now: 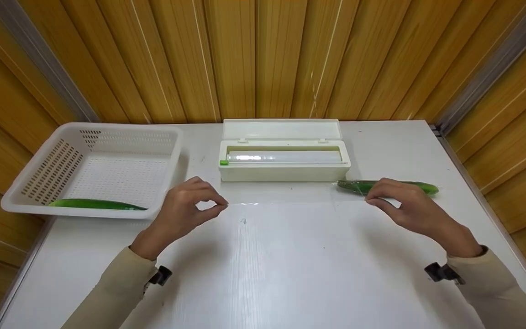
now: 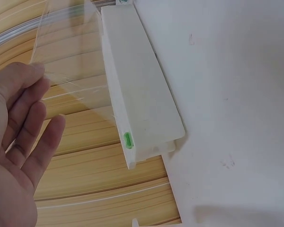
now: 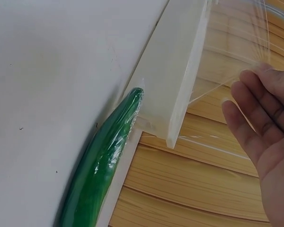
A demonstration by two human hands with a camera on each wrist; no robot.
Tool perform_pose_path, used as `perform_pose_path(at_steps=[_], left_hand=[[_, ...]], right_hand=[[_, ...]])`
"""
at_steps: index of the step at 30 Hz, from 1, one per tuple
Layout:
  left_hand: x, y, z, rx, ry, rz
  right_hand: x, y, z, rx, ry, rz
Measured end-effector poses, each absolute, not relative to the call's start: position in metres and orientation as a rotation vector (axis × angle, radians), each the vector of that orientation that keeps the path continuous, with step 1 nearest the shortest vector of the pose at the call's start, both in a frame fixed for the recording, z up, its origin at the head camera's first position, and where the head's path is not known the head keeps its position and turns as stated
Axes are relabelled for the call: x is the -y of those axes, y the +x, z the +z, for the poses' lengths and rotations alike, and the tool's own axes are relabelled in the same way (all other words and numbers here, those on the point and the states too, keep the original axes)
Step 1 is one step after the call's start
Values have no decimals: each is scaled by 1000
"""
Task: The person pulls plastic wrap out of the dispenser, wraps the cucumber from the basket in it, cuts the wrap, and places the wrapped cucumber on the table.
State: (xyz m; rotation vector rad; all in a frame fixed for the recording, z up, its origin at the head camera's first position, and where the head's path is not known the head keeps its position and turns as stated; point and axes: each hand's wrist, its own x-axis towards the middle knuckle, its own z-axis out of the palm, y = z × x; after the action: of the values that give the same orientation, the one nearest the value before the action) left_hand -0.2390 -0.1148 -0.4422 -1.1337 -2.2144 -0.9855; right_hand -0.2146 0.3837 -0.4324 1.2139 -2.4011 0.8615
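Note:
A sheet of clear plastic wrap [image 2: 73,61] stretches from the white dispenser box [image 1: 286,173] toward me. My left hand [image 1: 187,203] pinches one corner of its free edge between thumb and forefinger. At the opposite corner, my right hand [image 1: 404,201] pinches the same edge. The box lid [image 1: 281,129] stands raised at the back, showing the wrap roll [image 1: 286,156] inside. A small green slider [image 1: 224,162] sits at the left of the box's front edge. Under and behind my right hand, a wrapped cucumber [image 3: 99,165] lies on the table beside the box.
A white perforated basket [image 1: 128,173] stands on the left of the white table [image 1: 286,274], with a cucumber [image 1: 94,204] along its near side. Wood-patterned panels [image 1: 254,59] rise behind the table and on both sides.

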Motion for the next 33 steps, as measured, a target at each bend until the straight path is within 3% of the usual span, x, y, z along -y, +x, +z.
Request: perform_pose_path(at_steps=[33], left_hand=[[122, -219, -429, 2316, -1283, -1035]], right_hand=[[-384, -193, -405, 2601, 1314, 890]])
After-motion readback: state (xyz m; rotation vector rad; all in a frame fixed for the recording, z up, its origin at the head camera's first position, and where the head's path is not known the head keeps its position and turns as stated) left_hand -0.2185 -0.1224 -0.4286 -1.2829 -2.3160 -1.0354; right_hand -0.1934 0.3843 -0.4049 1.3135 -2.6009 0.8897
